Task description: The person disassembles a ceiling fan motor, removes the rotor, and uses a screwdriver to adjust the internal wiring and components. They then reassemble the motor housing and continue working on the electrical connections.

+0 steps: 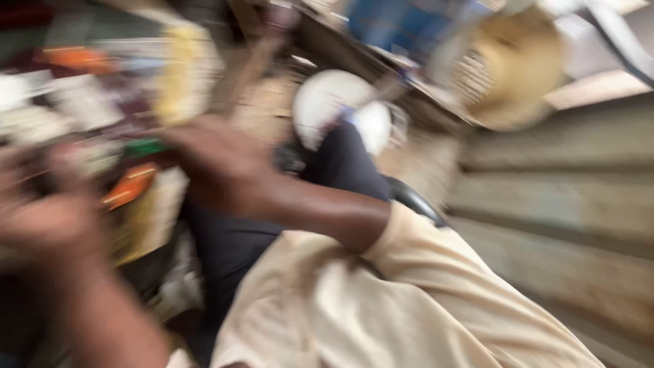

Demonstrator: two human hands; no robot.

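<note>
Reaching with right hand (221,167) toward blurred orange packet (131,184); left hand (51,221) raised nearby; grips of both smeared, impossible to tell.

I saw a blurred yellow package (182,71) at upper left, an orange packet (131,185) below it, and whitish packs (82,102) further left; details were unreadable.

yellow object (182,71): pale, long, upright, heavily blurred; seen just above the right hand (218,167); contact cannot be told.
</note>
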